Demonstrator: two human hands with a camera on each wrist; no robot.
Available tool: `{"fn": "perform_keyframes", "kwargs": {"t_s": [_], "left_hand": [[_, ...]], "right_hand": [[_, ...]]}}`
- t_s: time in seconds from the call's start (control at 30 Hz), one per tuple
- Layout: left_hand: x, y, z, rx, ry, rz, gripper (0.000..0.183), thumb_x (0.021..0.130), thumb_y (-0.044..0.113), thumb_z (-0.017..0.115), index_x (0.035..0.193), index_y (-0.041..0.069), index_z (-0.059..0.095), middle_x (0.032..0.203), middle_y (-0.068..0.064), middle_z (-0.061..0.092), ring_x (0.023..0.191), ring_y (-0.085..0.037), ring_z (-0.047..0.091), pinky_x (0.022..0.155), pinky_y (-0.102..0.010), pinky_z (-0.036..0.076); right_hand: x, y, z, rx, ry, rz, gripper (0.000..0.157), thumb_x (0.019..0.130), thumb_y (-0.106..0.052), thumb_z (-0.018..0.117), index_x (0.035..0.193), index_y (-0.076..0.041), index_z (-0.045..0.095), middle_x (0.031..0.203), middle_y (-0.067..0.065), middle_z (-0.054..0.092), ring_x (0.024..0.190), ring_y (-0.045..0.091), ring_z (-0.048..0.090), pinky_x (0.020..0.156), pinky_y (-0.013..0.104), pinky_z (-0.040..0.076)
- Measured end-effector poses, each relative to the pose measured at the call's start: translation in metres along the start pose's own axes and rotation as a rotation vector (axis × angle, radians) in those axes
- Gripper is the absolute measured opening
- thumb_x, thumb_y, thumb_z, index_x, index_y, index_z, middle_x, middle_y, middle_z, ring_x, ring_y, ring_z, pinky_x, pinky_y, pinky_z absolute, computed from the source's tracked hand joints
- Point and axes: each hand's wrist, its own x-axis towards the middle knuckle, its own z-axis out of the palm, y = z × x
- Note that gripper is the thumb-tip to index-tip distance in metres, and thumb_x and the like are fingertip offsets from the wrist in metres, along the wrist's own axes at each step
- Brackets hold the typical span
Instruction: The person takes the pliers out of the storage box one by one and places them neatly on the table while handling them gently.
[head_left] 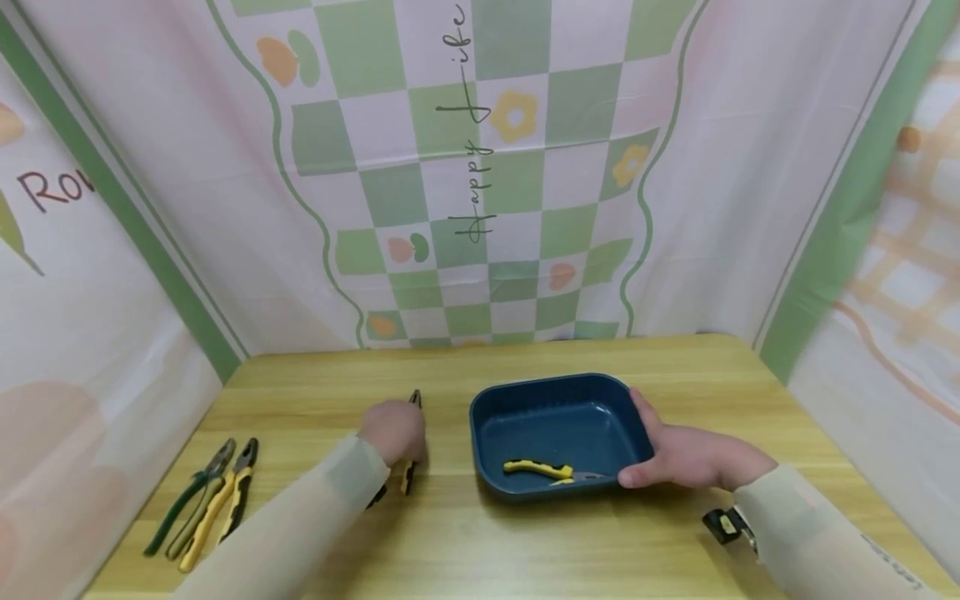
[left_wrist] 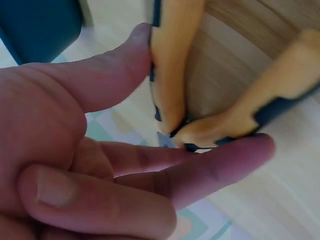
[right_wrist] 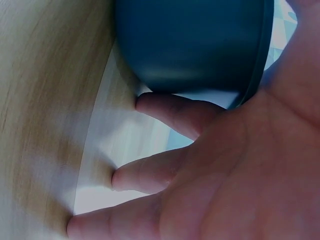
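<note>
My left hand (head_left: 393, 429) pinches pliers with yellow-and-black handles (left_wrist: 172, 60) over the middle-left of the table. In the left wrist view the thumb presses one handle and the fingers lie along the other, the handles spread apart. The dark jaw tips point away, past my knuckles. On the right, my right hand (head_left: 690, 454) holds the right end of a dark blue plastic basin (head_left: 547, 400), thumb over the front corner of the rim. Its other fingers spread down outside the wall towards the table. Inside the basin lie yellow-handled pliers (head_left: 536, 467).
At the table's left side lie green-handled pliers (head_left: 187, 496) beside another yellow-and-black pair (head_left: 217, 508). The wooden table (head_left: 480, 550) is enclosed by a checkered curtain (head_left: 517, 183) at the back and printed cloth on both sides.
</note>
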Motion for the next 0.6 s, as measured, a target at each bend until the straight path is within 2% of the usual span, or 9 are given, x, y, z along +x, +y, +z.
{"fn": "perform_keyframes", "kwargs": {"t_s": [0.17,0.27,0.37,0.53,0.6], "left_hand": [[-0.011,-0.013,0.007,0.03,-0.045,-0.097,0.029,0.086,0.024,0.078,0.067,0.009,0.061,0.071,-0.004,0.058,0.053,-0.01,0.048,0.046,-0.023,0.037],[-0.02,-0.024,0.01,0.051,-0.073,-0.132,0.023,0.088,0.016,0.073,0.071,0.007,0.061,0.071,-0.006,0.057,0.053,-0.011,0.048,0.045,-0.022,0.034],[-0.029,-0.038,0.013,0.072,-0.064,-0.132,0.02,0.088,0.01,0.07,0.071,0.007,0.06,0.07,-0.007,0.056,0.054,-0.013,0.049,0.045,-0.023,0.034],[-0.045,-0.061,0.019,0.12,-0.021,-0.084,0.021,0.082,0.01,0.075,0.067,0.008,0.06,0.067,-0.005,0.054,0.055,-0.014,0.048,0.047,-0.025,0.034],[-0.052,-0.069,0.021,0.149,-0.015,-0.062,0.02,0.081,0.008,0.073,0.066,0.009,0.059,0.066,-0.005,0.053,0.055,-0.014,0.046,0.048,-0.025,0.031]], "right_hand": [[0.0,0.0,0.003,0.025,0.004,-0.007,0.13,0.085,-0.044,0.079,0.152,-0.003,-0.024,0.149,0.046,0.016,0.118,0.04,0.051,0.102,0.061,0.033],[-0.001,0.001,0.002,0.017,0.005,-0.01,0.13,0.085,-0.044,0.078,0.151,-0.002,-0.025,0.148,0.046,0.018,0.116,0.039,0.051,0.101,0.06,0.034],[-0.002,0.001,0.001,0.004,0.006,-0.01,0.129,0.085,-0.045,0.078,0.151,-0.001,-0.025,0.145,0.048,0.022,0.117,0.041,0.051,0.1,0.061,0.034],[-0.002,0.001,0.001,0.013,0.009,-0.001,0.13,0.085,-0.045,0.079,0.152,-0.002,-0.024,0.149,0.046,0.015,0.121,0.042,0.049,0.102,0.061,0.032],[-0.002,0.001,0.001,0.016,0.008,-0.004,0.129,0.085,-0.045,0.078,0.152,-0.001,-0.023,0.149,0.046,0.012,0.121,0.042,0.048,0.102,0.061,0.032]]}}
